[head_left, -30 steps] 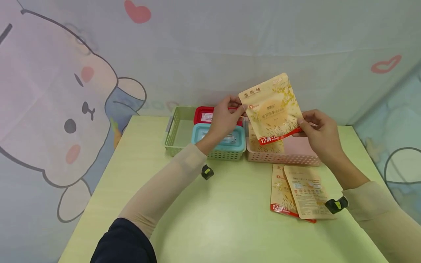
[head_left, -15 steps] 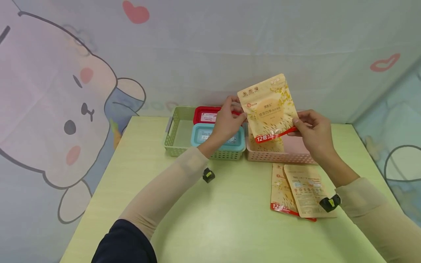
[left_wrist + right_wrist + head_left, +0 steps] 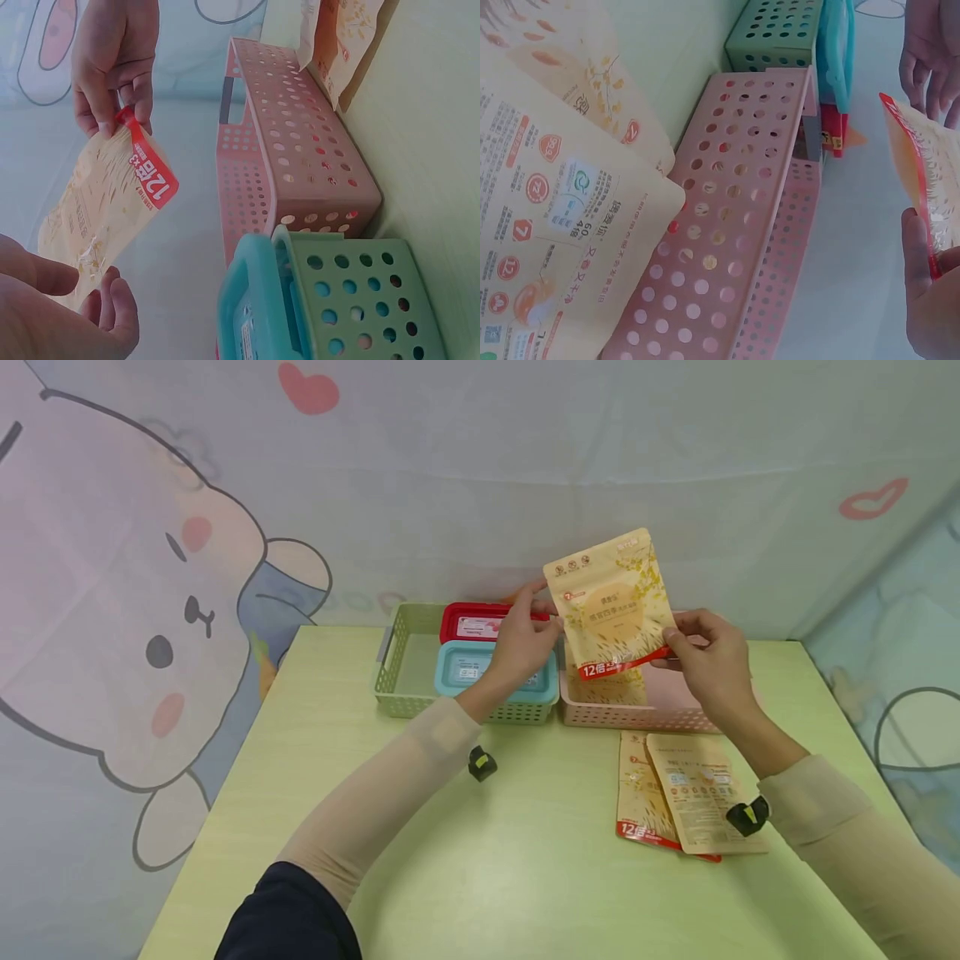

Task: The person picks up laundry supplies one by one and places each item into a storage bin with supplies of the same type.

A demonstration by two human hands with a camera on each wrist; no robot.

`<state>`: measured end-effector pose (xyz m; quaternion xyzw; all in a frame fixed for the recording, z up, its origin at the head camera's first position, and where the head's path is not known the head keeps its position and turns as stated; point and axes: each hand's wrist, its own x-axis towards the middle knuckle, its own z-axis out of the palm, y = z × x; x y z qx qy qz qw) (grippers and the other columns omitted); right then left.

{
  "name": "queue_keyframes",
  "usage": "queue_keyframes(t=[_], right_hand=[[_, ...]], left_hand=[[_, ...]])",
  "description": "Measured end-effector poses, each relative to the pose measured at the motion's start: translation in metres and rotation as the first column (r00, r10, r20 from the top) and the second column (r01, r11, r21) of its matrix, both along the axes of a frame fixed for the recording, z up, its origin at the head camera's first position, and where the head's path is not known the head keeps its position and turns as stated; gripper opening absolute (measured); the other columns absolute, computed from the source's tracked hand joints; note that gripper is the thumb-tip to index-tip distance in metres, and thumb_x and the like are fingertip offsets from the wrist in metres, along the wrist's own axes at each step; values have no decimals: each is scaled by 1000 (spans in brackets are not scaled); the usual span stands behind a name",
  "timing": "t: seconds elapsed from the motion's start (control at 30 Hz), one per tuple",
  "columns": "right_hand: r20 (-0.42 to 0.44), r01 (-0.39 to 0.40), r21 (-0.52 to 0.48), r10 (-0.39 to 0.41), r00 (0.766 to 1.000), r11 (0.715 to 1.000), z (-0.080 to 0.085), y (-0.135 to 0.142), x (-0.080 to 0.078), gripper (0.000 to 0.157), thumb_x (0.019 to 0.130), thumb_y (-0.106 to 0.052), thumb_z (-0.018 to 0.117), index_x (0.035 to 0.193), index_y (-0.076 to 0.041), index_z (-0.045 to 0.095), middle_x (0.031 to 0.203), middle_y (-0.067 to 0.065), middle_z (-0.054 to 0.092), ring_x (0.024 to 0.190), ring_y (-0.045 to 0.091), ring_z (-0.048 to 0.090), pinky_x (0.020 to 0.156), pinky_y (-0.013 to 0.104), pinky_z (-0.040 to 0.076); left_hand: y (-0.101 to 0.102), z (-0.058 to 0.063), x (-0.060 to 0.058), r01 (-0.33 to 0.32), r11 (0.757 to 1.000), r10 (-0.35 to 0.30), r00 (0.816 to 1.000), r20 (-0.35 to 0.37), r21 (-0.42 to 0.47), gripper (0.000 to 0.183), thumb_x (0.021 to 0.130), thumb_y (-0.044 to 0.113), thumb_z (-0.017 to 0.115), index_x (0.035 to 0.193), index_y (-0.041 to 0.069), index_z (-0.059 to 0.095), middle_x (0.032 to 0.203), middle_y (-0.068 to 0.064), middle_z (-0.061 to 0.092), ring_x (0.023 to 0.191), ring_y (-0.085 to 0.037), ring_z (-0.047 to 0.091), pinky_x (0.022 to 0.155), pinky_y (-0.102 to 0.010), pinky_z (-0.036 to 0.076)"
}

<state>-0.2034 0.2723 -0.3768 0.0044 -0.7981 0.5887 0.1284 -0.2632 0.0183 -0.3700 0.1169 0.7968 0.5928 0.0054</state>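
My right hand pinches a pale yellow flat pouch by its lower right corner, at the red bottom strip. The pouch is tilted, its printed front towards the head camera, above the pink basket. My left hand is at the pouch's left edge. In the left wrist view its thumb and fingers stand apart around the pouch's end. A similar pouch lies in the pink basket, partly hidden. Two more pouches overlap on the table before it, one with its printed back up.
A green basket stands left of the pink one. In it are a red-lidded box and a turquoise-lidded box, both partly behind my left hand. A printed cloth hangs behind the table.
My right hand and the pouch have shifted slightly left. My left thumb has moved down from the pouch's upper left corner to beside its left edge. The baskets and table pouches stay put.
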Motion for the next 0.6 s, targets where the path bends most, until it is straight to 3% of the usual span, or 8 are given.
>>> queue_keyframes(t=[0.33, 0.6], right_hand=[[-52, 45, 104, -39, 998, 994, 0, -5, -3, 31, 110, -15, 58, 136, 1, 60, 112, 15, 60, 84, 4, 73, 74, 27, 63], [-28, 93, 190, -89, 996, 977, -7, 0, -5, 30, 109, -17, 58, 134, -1, 64, 118, 14, 62, 85, 3, 69, 73, 21, 62]], left_hand=[[4, 2, -2, 1, 1000, -2, 1000, 26, 10, 71, 105, 14, 67, 167, 16, 31, 139, -10, 58, 111, -18, 66, 83, -25, 60], [5, 1, -1, 60, 998, -60, 998, 35, 5, 80, 103, 22, 72, 168, 20, 26, 142, -2, 55, 130, -22, 61, 95, -32, 58]])
